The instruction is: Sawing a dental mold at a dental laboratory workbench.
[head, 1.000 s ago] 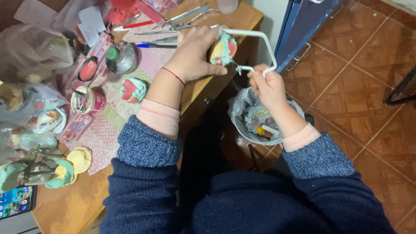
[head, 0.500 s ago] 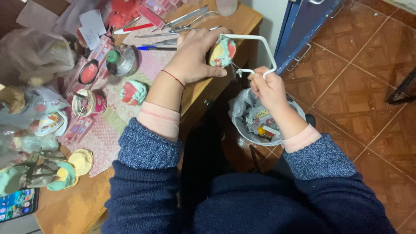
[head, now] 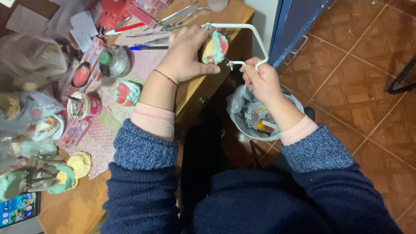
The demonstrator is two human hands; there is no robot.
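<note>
The left hand (head: 186, 54) was closed around a dental cast (head: 215, 47) with pink gums and pale green base, pressing it at the right edge of the tabletop (head: 234, 13), near the far right corner. The right hand (head: 260, 80) had its grip shut on the handle of a white-framed fretsaw (head: 242, 41), whose thin blade ran just beside the cast, probably into it. The thumb of the left hand lay very close to the blade, so a slip of the saw could cut it. Since the cast hung partly over the edge, a too strong stroke could break the plaster or knock it down toward the bin lined with a plastic bag (head: 264, 112) on the tiled floor (head: 355, 78). The thin blade could also snap if the frame was twisted. Another dental cast (head: 128, 93) and a metal burner (head: 113, 60) stood further left, well apart from the saw.
</note>
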